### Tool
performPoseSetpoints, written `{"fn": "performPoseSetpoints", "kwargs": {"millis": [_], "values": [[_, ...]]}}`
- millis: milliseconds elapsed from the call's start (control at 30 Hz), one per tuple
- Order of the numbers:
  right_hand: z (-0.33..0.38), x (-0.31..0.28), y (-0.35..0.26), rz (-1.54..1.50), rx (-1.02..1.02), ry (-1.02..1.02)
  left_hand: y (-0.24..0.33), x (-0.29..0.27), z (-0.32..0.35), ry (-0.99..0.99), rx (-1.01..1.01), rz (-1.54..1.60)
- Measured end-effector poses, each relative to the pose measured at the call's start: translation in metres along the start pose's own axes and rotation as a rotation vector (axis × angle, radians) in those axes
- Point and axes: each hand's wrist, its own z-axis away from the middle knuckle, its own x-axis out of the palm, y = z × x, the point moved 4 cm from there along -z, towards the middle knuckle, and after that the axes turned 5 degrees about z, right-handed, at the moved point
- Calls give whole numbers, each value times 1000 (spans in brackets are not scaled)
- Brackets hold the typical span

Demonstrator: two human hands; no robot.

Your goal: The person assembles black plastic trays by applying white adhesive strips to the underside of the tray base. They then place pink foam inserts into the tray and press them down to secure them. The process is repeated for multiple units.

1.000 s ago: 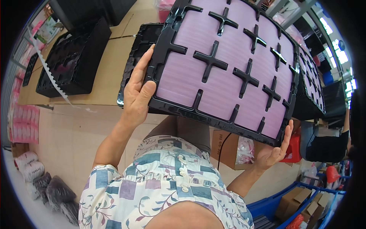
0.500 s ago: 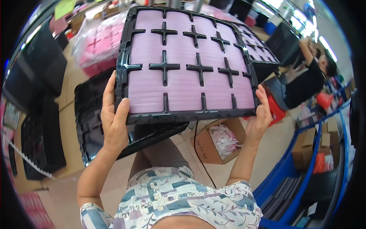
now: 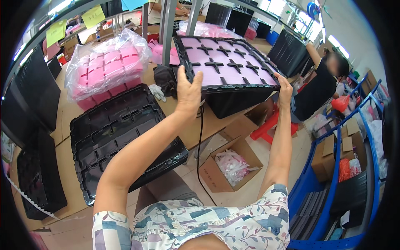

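Both arms reach forward with a black plastic tray (image 3: 239,88), which has cross-shaped dividers and pale pink foam-like sheets (image 3: 225,68) in its compartments. My left hand (image 3: 189,92) grips its near left corner, thumb on the rim. At the near right corner my right hand (image 3: 285,88) is closed on the edge. Directly below is a stack of black trays (image 3: 235,103); whether the held tray rests fully on it, I cannot tell. Nearer, beneath my left forearm, a bare black tray (image 3: 118,131) lies on the brown table.
Pink sheets in a clear plastic bag (image 3: 110,68) and a white glove (image 3: 157,92) are on the table. Grey posts (image 3: 167,33) rise behind. An open carton (image 3: 214,173), a black cable (image 3: 201,150) and a red stool (image 3: 266,129) stand below. A co-worker (image 3: 318,93) is at right.
The filled tray has moved forward and to the right, away from my body, to the stack of black trays. Both arms have stretched out with it, and my hands still hold it.
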Motion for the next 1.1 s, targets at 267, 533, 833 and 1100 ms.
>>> {"fn": "performPoseSetpoints", "kwargs": {"millis": [267,533,833,1100], "values": [[38,97,-123,652,-634,9,21,0,23,-230,-360,-57],[89,171,-142,799,-737,-287,98,-124,131,-470,-438,-134],[65,137,-107,766,-765,-218,154,-243,202,-49,-288,-262],[64,145,-107,763,-788,-251,180,-307,258,352,3,-498]]}}
